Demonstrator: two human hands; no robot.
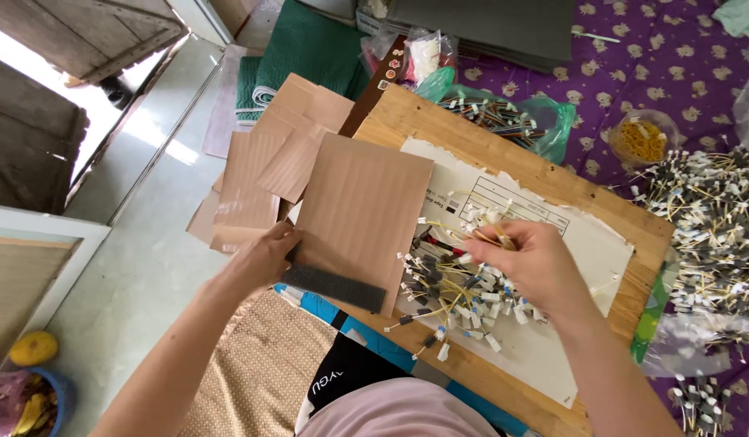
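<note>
Seen from above at a wooden work board [407,121] laid across a purple patterned cloth [674,65]. Left hand [265,255] closed on the lower left corner of a brown cardboard sheet [362,210], fingers together and tucked under the edge, thumb side on top, just above a dark foam strip [334,287] lying along the sheet's bottom edge. Right hand [536,263] clamped on a bunch of thin yellow wires with white and black connectors [492,231], fingertips pinched together at the top of the bunch, raised over a loose heap of the same wire leads [451,295] spread on a torn white paper sheet [585,243] covering the board. Further cardboard pieces [269,162] fanned out at the board's left, partly over the pale floor. A much larger pile of connector leads [706,218] massed at far right, near a clear tub of yellow rubber bands [641,137] and a green plastic bag of wires [512,117].
</note>
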